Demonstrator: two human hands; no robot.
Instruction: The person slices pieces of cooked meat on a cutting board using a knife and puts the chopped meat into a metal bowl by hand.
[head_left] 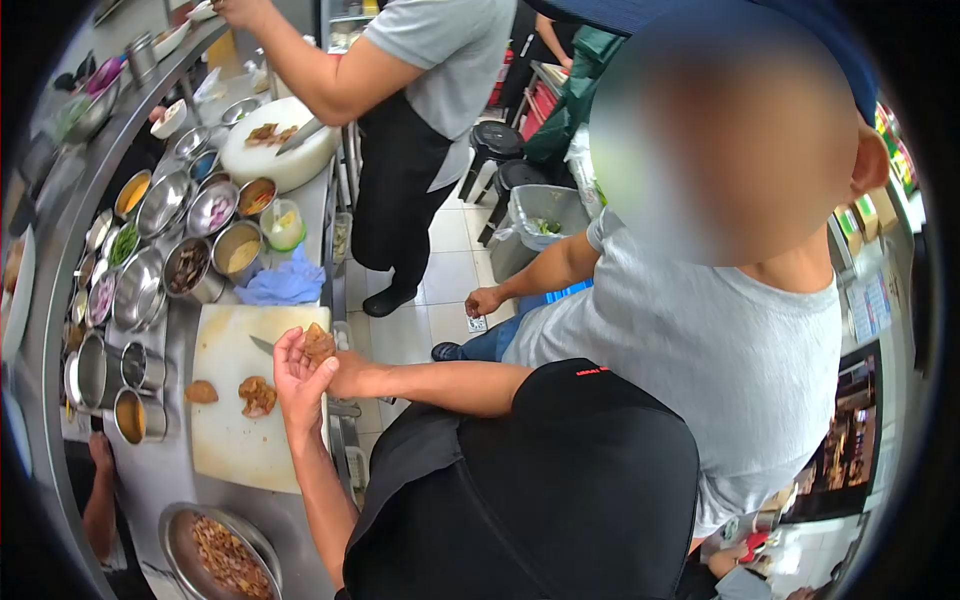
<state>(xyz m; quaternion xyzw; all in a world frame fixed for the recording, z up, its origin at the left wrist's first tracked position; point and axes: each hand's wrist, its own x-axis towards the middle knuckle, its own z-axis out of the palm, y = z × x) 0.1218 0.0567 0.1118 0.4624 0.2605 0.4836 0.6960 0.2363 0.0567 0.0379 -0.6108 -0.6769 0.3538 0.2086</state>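
My left hand (300, 377) is raised over the white cutting board (222, 440) near its right edge. Its thumb and fingers hold a brown piece of meat (318, 343). My right hand (352, 374) is close behind it and partly covered; its fingers are hidden. A knife (262, 344) shows its blade just left of my hands, its handle out of sight, so I cannot tell whether my right hand holds it. On the board lie a small brown piece (201, 391) and a larger, uneven cooked-looking piece of meat (257, 396).
A steel bowl of chopped food (228, 556) stands below the board. Above it are a blue cloth (284, 280) and several steel containers (190, 268). One co-worker (440, 60) works at a round board (285, 160); another person (680, 350) stands close on my right.
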